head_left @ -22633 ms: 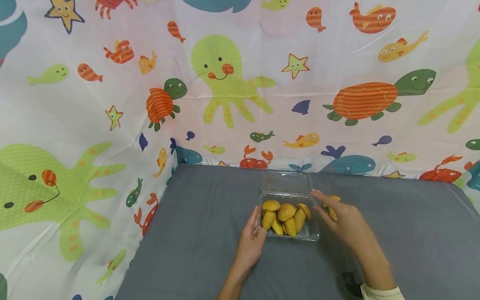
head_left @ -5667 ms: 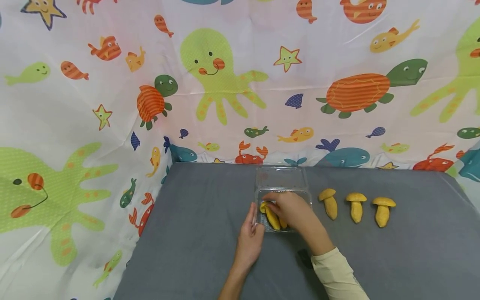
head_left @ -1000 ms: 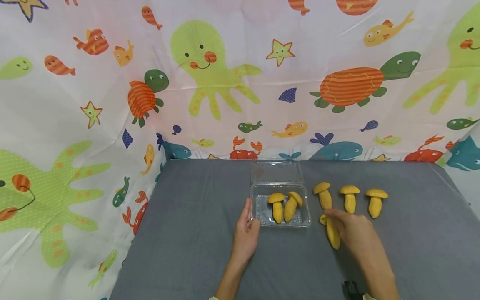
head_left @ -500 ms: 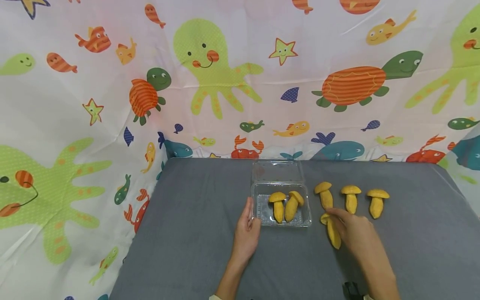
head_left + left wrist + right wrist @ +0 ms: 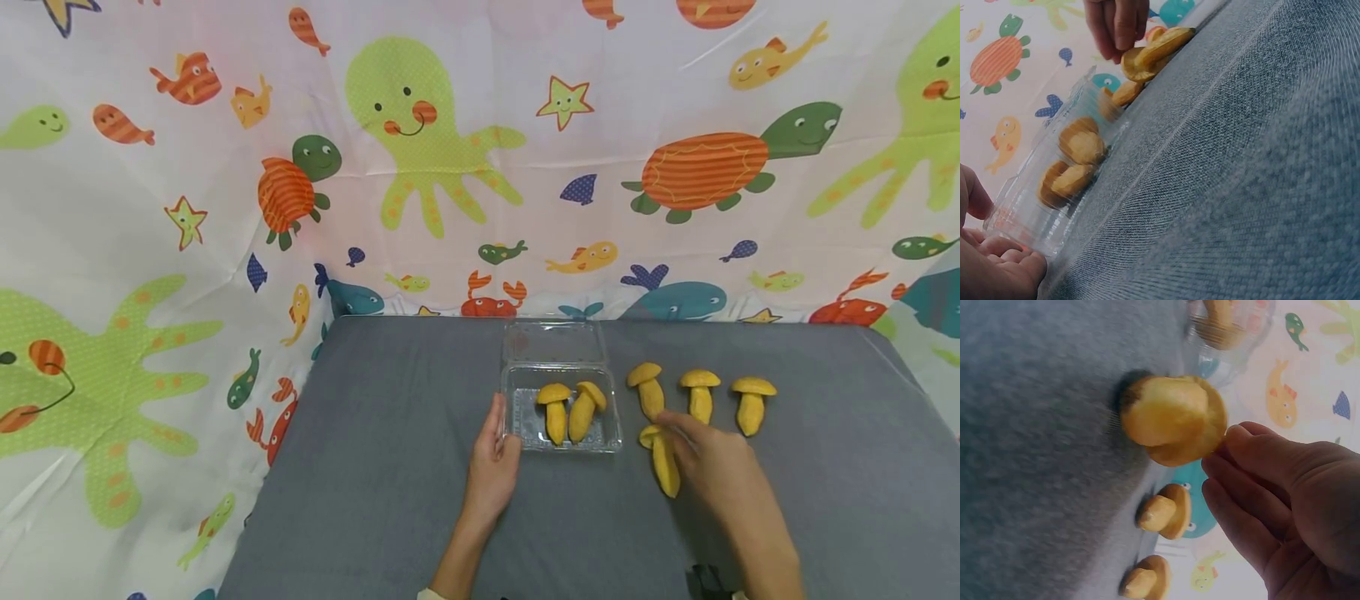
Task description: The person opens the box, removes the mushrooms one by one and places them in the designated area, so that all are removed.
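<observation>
My left hand (image 5: 491, 471) grips the left side of an open clear plastic clamshell box (image 5: 525, 446), its hinged lid (image 5: 553, 343) folded back. Two yellow-brown mushrooms stand out inside, a left one (image 5: 555, 412) and a right one (image 5: 583, 414). Outside, to the right of the box, my right hand (image 5: 712, 467) pinches the cap edge of another mushroom (image 5: 1169, 419) between thumb and fingertips. Its stem points toward me, close over the table. In the left wrist view my left fingers (image 5: 1013, 265) bend at the near end of the box.
Behind the pinched mushroom, three more lie in a row: a left one (image 5: 647, 392), a middle one (image 5: 701, 396) and a right one (image 5: 752, 404). The grey cloth-covered table (image 5: 375, 467) meets a curtain (image 5: 465, 292) printed with sea animals.
Earlier the box held several mushrooms; it now holds two, and three lie in a row at right. Over the last second my right hand stays at the fourth one, its fingers shifting only slightly.
</observation>
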The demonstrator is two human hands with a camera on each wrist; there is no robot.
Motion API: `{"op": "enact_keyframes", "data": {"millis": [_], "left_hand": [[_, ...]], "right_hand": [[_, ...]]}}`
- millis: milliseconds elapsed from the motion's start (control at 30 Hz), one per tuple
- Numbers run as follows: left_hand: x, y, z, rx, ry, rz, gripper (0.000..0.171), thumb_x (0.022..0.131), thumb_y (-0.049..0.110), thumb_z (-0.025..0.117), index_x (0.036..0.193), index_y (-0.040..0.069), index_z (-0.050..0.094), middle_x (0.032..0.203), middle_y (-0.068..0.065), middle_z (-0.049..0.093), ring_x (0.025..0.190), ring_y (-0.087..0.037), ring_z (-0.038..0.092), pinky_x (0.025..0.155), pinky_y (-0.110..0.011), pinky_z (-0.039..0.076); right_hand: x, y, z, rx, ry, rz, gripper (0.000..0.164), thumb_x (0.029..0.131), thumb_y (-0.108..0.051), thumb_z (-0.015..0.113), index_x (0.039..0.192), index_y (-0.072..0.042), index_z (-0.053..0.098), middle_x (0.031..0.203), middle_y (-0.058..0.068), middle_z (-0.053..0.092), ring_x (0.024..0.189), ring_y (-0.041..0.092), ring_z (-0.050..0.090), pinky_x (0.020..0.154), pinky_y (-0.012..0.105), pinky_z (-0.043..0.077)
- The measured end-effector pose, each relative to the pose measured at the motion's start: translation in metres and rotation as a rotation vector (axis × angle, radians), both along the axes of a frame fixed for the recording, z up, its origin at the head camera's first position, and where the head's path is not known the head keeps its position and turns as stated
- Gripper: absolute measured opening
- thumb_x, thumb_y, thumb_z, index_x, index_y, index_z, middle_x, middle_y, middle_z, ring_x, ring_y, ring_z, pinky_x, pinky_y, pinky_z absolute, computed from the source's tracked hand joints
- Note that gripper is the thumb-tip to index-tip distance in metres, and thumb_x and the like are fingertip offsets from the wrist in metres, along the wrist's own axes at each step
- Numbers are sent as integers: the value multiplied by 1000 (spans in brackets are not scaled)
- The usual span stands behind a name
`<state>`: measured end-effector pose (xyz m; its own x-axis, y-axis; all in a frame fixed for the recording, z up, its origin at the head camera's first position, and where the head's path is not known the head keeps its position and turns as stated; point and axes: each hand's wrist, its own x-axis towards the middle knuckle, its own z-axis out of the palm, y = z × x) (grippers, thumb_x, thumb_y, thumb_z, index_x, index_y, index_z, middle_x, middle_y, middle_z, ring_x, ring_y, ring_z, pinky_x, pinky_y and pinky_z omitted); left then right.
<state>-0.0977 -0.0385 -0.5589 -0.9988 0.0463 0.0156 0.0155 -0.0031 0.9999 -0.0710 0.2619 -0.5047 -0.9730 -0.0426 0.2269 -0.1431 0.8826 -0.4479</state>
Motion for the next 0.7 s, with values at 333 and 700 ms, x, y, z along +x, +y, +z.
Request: {"op": "enact_keyframes", "data": {"millis": [333,700], "left_hand": [[0,-1,-1,-3,13,11,73,99,-5,47,167,0,22,173,-12,25,159,-21,24,81,-13,42],[-1,0,1,-25,-13,6,72,100,-3,47,168,3,22,173,-11,25,158,-19,26,92,-17,41]], "right_hand": [[-7,-10,16,-41,48,-15,31,97,-8,75,128,-8,76,85,11,77,50,7,45,45,27,36],[-19,-22,25,-56,177,76,40,91,-5,81,130,-13,75,82,6,74,40,-4,25,40,24,32]]}}
